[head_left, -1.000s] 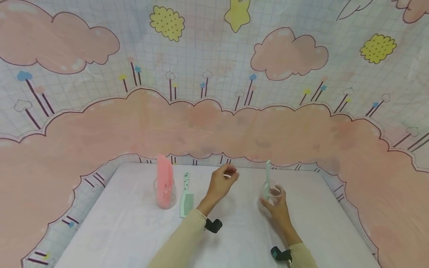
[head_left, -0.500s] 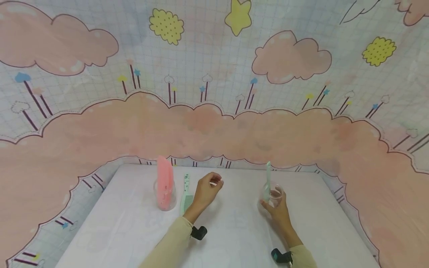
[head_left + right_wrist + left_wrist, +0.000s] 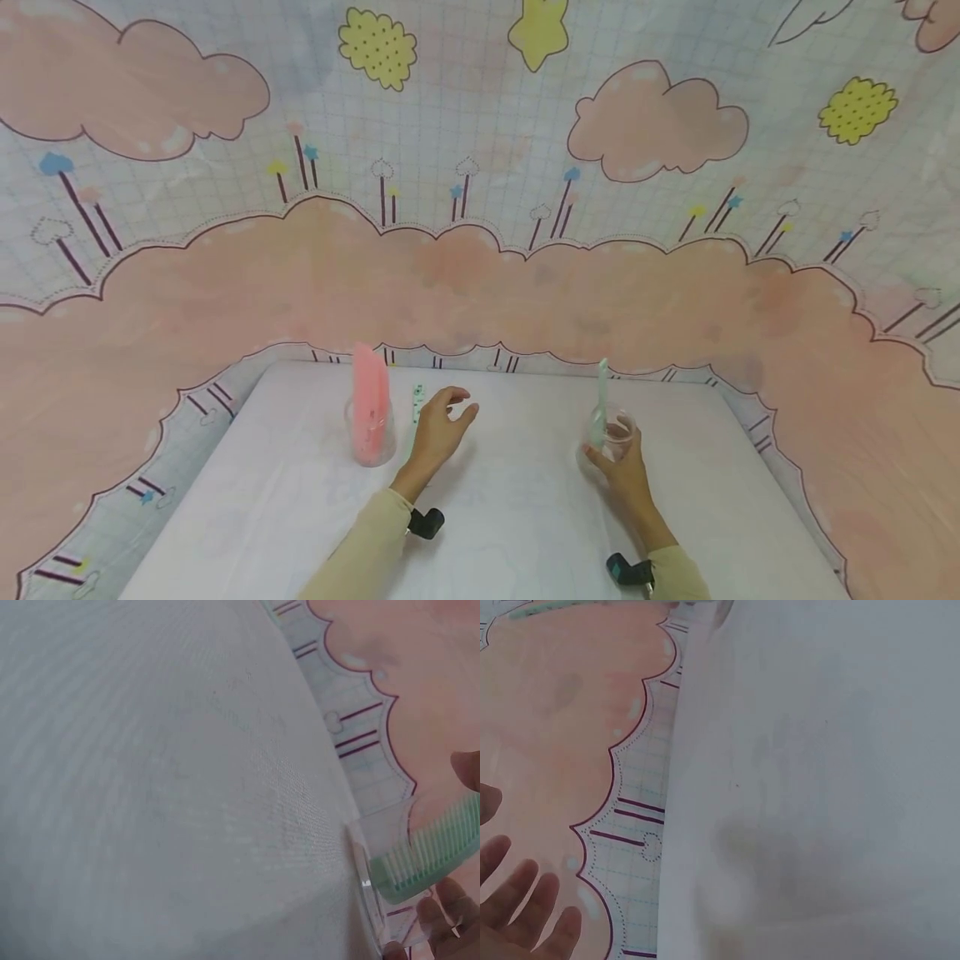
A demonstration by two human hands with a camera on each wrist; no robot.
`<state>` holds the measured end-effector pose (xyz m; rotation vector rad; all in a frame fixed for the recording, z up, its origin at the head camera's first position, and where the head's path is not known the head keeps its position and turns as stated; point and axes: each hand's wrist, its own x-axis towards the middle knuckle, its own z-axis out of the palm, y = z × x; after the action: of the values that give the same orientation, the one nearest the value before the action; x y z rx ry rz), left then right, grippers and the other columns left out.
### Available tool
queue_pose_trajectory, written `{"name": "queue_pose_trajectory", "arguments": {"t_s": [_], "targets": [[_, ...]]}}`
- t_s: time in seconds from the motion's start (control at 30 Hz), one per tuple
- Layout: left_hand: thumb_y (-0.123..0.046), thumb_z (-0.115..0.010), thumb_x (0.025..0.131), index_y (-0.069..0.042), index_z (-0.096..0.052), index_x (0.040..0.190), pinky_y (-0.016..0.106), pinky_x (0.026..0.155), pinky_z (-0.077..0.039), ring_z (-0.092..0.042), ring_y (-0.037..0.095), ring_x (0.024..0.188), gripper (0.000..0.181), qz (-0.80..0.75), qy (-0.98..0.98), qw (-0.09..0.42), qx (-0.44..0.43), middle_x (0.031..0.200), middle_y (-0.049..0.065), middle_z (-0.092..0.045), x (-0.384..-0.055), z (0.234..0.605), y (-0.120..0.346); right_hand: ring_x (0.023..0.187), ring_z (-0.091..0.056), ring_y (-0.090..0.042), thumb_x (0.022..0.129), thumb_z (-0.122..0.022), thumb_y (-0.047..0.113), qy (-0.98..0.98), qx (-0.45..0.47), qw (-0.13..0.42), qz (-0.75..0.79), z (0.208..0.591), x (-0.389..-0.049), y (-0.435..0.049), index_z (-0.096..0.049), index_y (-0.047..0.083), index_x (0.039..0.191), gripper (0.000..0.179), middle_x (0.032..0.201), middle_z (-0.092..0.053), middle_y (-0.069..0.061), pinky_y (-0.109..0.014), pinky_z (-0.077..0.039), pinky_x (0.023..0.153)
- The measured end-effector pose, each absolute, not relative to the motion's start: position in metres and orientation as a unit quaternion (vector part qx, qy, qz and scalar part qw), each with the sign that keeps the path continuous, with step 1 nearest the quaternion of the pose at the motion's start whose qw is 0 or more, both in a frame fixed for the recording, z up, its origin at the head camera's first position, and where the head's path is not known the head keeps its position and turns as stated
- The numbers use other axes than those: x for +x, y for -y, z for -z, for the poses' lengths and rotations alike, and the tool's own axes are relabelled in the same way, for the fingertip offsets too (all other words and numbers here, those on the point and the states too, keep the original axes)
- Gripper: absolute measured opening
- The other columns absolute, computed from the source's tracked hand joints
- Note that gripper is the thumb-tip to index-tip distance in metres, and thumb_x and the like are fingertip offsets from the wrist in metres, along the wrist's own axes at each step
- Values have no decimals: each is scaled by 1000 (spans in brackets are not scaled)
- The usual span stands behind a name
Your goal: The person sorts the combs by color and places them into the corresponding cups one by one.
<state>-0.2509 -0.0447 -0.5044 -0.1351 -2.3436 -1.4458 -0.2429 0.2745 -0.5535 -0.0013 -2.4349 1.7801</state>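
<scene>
My right hand (image 3: 628,477) grips a clear plastic cup (image 3: 621,451) on the right side of the table, fingers and thumb around its side. A light green comb (image 3: 602,387) stands in that cup, its handle rising above the rim; its teeth show through the clear wall in the right wrist view. My left hand (image 3: 439,429) hovers left of centre, holding nothing, thumb and fingers apart. Behind it lies another light green comb (image 3: 418,400), mostly covered by the hand and wrist, with only its patterned handle end plainly visible.
Left of my left hand stands a second clear cup (image 3: 387,442) with a tall, flat pink item (image 3: 370,392) upright in it. The white table (image 3: 525,517) ends at the back against a cloud-patterned cloth (image 3: 495,292).
My left hand has moved left, in front of the lying comb, and its fingertips have parted from the thumb. My right hand has stayed on the cup.
</scene>
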Motion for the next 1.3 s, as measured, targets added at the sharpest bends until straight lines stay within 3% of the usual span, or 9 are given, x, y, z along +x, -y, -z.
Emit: {"name": "queue_pose_trajectory", "arguments": {"t_s": [0.23,0.5,1.0,1.3], "targets": [[-23,-71,89,-6,-62,122,51,104,-47,-57,35,124,38,509,839,190,-9,129,15,-63,-246,516,53,142,-31,-42,85,-77,23,809,2,69,-584,556,-241,-276,-16,10,151,91,147,-38,-21,-61,-19,120],[-27,-68,91,-8,-52,137,56,113,-36,-45,39,138,53,496,854,149,40,146,18,-51,-242,522,60,143,-30,-41,85,-77,26,815,-2,67,-575,557,-239,-277,-16,12,152,92,148,-37,-19,-60,-18,120],[-26,-70,88,-1,-28,151,57,115,-32,-37,43,141,80,473,865,144,87,153,25,-37,-249,535,67,145,-28,-40,86,-76,30,820,-7,57,-569,556,-239,-277,-14,13,152,92,150,-36,-19,-59,-16,121],[-28,-71,87,-3,-28,151,62,110,-36,-42,45,136,81,456,875,119,112,151,25,-40,-259,535,72,145,-28,-40,86,-76,27,820,-16,63,-569,555,-241,-272,-16,12,151,90,149,-37,-19,-60,-15,121]]}}
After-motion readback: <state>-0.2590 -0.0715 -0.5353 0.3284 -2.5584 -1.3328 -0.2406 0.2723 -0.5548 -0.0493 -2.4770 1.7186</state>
